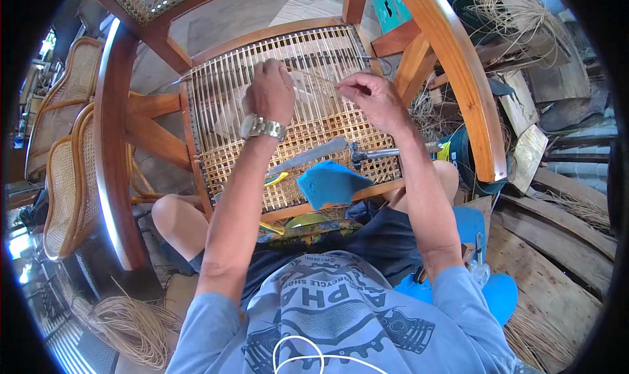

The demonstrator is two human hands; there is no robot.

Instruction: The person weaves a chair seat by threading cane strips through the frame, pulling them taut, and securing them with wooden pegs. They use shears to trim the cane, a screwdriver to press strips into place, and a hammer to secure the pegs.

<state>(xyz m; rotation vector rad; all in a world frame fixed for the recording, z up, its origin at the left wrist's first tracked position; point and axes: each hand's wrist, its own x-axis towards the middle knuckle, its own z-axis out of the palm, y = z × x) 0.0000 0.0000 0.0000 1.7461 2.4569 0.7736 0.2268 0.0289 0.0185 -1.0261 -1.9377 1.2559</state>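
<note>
A wooden chair frame (458, 79) lies tipped in front of me, its seat (223, 98) half woven with cane. My left hand (270, 93), with a metal watch on the wrist, is closed over a thin cane strand (314, 76) above the open vertical strands. My right hand (375, 100) pinches the same strand at its right end. The lower part of the seat shows finished weave.
A knife (314, 154), a metal tool (380, 154), a blue cloth (331, 182) and a yellow-handled tool (276, 177) lie on the woven seat. Cane chairs (62, 151) stand at left, a cane coil (131, 325) lower left, wooden planks (557, 243) at right.
</note>
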